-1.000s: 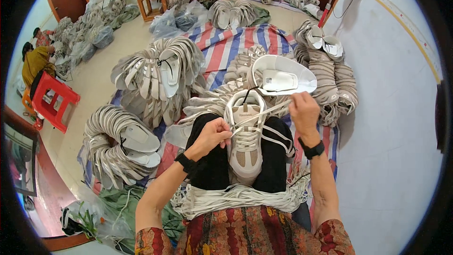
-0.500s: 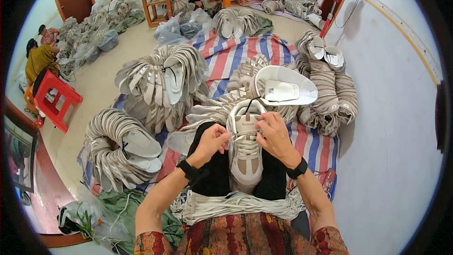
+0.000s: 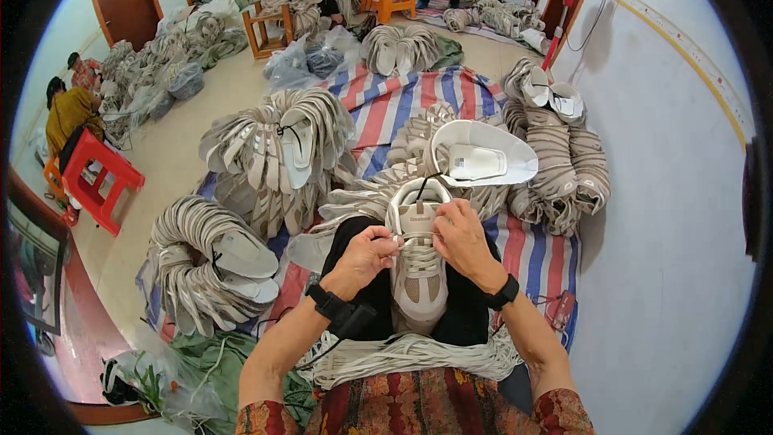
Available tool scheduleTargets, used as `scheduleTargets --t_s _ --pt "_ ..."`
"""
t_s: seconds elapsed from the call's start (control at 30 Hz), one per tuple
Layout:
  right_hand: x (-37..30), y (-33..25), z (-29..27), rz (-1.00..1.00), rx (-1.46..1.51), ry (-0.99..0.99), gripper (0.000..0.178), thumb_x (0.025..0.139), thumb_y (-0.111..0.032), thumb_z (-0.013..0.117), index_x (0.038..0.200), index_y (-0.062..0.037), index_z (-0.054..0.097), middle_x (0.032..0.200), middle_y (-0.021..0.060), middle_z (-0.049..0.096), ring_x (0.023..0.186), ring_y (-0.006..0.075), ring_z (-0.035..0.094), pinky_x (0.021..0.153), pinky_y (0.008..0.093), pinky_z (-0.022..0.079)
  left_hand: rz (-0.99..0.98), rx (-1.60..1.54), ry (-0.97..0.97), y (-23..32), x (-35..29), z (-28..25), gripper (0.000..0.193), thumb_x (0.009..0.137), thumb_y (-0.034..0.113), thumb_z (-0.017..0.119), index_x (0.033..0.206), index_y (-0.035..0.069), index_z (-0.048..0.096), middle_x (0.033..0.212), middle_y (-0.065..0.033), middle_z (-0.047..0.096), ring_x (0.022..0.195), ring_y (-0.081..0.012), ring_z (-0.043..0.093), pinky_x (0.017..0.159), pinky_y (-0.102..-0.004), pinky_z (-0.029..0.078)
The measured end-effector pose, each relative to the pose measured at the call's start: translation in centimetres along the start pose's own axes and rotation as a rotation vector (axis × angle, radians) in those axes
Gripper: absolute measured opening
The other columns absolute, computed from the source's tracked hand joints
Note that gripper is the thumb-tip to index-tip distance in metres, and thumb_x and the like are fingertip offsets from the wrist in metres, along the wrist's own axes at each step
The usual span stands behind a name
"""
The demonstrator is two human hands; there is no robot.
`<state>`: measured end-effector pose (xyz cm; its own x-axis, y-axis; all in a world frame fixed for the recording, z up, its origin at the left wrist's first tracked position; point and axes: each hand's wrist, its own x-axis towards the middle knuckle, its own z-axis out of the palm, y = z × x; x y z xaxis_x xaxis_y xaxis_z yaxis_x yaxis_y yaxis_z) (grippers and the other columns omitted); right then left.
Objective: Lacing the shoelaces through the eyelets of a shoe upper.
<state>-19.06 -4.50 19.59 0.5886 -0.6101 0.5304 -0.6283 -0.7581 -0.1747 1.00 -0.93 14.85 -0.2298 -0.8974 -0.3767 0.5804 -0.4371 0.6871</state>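
Observation:
A beige and off-white shoe upper [image 3: 421, 294] rests between my black-trousered knees, its toe toward me. White shoelace [image 3: 419, 256] zigzags across its front. My left hand [image 3: 369, 256] pinches a lace at the left eyelet edge. At the right edge, my right hand [image 3: 465, 240] has bent fingers closed on the lace near the tongue; the fingertips are partly hidden. A thick bundle of loose off-white laces [image 3: 411, 358] lies across my lap. Just beyond the shoe sits a pale upper [image 3: 483, 153] with its opening facing up.
Ring-shaped bundles of uppers [image 3: 211, 262] stand to the left, with a taller stack [image 3: 278, 141] behind them. More bundles [image 3: 557, 149] lean by the right wall. A striped sheet [image 3: 378, 109] covers the floor. A red stool [image 3: 101, 181] stands far left; other people sit at the back.
My left hand has moved slightly right, up to the shoe's edge, its fingers now pinched on the lace. The right hand has shifted a little down and inward over the eyelets.

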Motion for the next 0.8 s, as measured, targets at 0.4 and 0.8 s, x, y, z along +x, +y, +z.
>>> scheduleTargets --t_s 0.4,0.8 --pt "-0.1 -0.1 0.1 -0.009 0.021 0.035 0.016 0.064 -0.006 0.062 0.077 -0.0026 0.052 0.09 0.0094 0.05 0.091 0.0272 0.047 0.078 0.0373 0.039 0.121 0.021 0.104 0.0 -1.2 -0.8 0.015 0.079 -0.002 0.054 0.089 0.008 0.049 0.09 -0.0073 0.059 0.083 -0.0188 0.059 0.065 -0.028 0.05" --pt "-0.8 1.5 -0.8 0.206 0.163 0.085 0.01 0.073 -0.004 0.055 0.079 -0.0019 0.047 0.073 0.0155 0.049 0.066 0.0346 0.052 0.057 0.0409 0.042 1.166 1.503 -0.172 1.7 2.3 1.6 0.019 0.075 0.0 0.055 0.093 0.003 0.05 0.087 -0.0136 0.052 0.087 -0.0315 0.05 0.078 -0.0377 0.041"
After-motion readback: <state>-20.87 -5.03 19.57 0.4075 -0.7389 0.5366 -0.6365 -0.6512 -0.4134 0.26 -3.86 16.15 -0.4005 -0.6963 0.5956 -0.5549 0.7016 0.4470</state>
